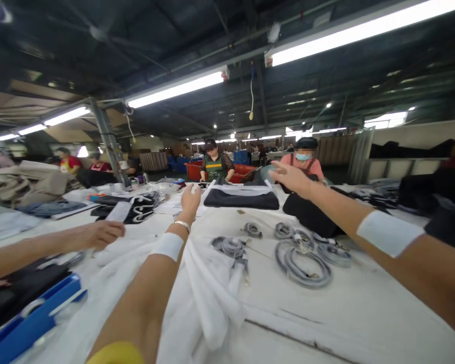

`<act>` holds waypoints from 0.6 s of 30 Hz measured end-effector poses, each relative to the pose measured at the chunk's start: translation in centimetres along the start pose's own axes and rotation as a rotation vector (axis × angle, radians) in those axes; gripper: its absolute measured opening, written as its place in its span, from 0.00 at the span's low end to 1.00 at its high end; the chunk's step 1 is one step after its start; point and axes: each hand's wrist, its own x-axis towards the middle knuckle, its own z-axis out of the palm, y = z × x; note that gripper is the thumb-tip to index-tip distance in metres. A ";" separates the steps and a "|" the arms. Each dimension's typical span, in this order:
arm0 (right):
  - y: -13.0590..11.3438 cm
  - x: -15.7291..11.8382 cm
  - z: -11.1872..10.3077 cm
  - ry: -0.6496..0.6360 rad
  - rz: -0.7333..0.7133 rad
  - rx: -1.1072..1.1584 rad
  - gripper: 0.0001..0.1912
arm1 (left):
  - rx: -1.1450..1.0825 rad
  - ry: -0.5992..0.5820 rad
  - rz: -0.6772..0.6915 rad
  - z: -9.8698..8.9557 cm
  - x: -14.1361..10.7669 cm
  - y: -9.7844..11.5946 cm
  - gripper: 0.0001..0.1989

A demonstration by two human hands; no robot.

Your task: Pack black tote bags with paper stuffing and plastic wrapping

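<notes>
My left hand [190, 197] reaches far over the white table, left of a folded black cloth [240, 199] with white strips along its far edge. Its fingers look curled; whatever they may hold is hidden. On the other side of that cloth, my right hand [291, 178] hovers with fingers spread and nothing visible in them. Both forearms wear a white patch, and a silver bangle circles the left wrist. Below my hands lie several coiled grey cords [303, 265] with metal clips. Bunched white sheeting [208, 298] spreads beside my left forearm.
From the left, a co-worker's hand [102, 234] extends near a white tag [119, 211] and black pieces with cords. A blue tray [41, 308] sits at lower left. More black cloth [311, 215] lies right. Two people stand across the table, before a red bin [193, 172].
</notes>
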 end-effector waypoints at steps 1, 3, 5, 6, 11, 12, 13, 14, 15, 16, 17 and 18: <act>1.5 -2.2 0.3 -0.106 -0.011 -0.024 0.21 | 0.024 -0.043 0.000 1.1 -0.8 -1.3 0.22; 4.8 -7.9 -0.2 -0.289 -0.009 -0.099 0.16 | 0.052 -0.182 0.035 3.5 -3.9 -3.7 0.19; 8.1 -13.8 -2.2 -0.354 0.051 -0.207 0.13 | 0.049 -0.355 0.093 5.5 -8.0 -5.0 0.15; 9.7 -16.3 -3.6 -0.344 0.103 -0.275 0.13 | 0.039 -0.442 0.125 6.2 -10.3 -5.1 0.13; 15.8 -19.2 -11.1 -0.050 0.311 -0.635 0.29 | 0.008 -0.894 0.397 6.5 -21.0 -1.2 0.13; 16.8 -18.4 -12.0 -0.001 0.334 -0.693 0.35 | -0.007 -0.956 0.430 6.2 -22.7 0.1 0.13; 17.7 -17.6 -12.6 0.029 0.360 -0.741 0.42 | -0.029 -1.026 0.460 5.9 -24.2 1.2 0.14; 18.6 -16.7 -13.0 0.037 0.388 -0.776 0.47 | -0.059 -1.104 0.483 5.7 -25.4 2.3 0.14; 19.5 -15.8 -13.2 0.026 0.419 -0.796 0.49 | -0.086 -1.195 0.499 5.6 -26.4 3.1 0.14; 20.3 -15.1 -13.2 0.007 0.451 -0.802 0.48 | -0.113 -1.286 0.509 5.6 -27.2 3.7 0.14; 21.0 -14.5 -13.3 -0.012 0.482 -0.797 0.43 | -0.141 -1.363 0.509 5.7 -27.8 4.0 0.14; 21.6 -14.0 -13.4 -0.024 0.509 -0.787 0.36 | -0.168 -1.419 0.499 5.8 -28.2 4.0 0.14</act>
